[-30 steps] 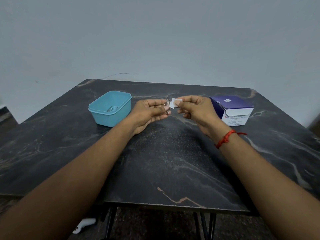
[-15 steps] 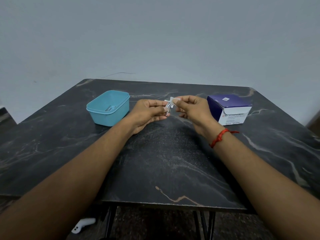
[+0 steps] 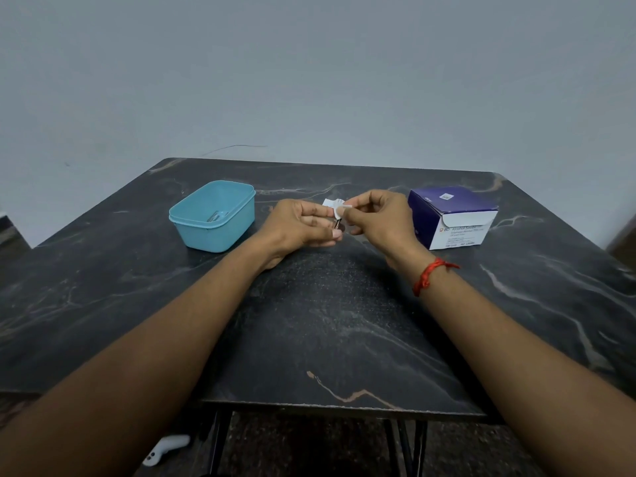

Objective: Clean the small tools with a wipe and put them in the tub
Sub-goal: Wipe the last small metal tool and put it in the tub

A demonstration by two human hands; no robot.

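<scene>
My left hand [image 3: 299, 225] pinches a small metal tool [image 3: 338, 223] over the middle of the dark marble table [image 3: 327, 321]; most of the tool is hidden by my fingers. My right hand [image 3: 378, 218] holds a small white wipe [image 3: 334, 205] pressed against the tool's upper end. A light blue plastic tub [image 3: 215, 215] stands to the left of my hands, with a small metal tool [image 3: 217, 215] lying inside it.
A purple and white box of alcohol swabs [image 3: 452, 218] stands right of my hands, its flap open. A red thread circles my right wrist [image 3: 430, 275]. A white object [image 3: 165, 449] lies on the floor under the table's front edge. A grey wall is behind.
My hands have stayed together over the table's middle. The wipe has shifted up along the tool, and the tool now points more downward in my left hand.
</scene>
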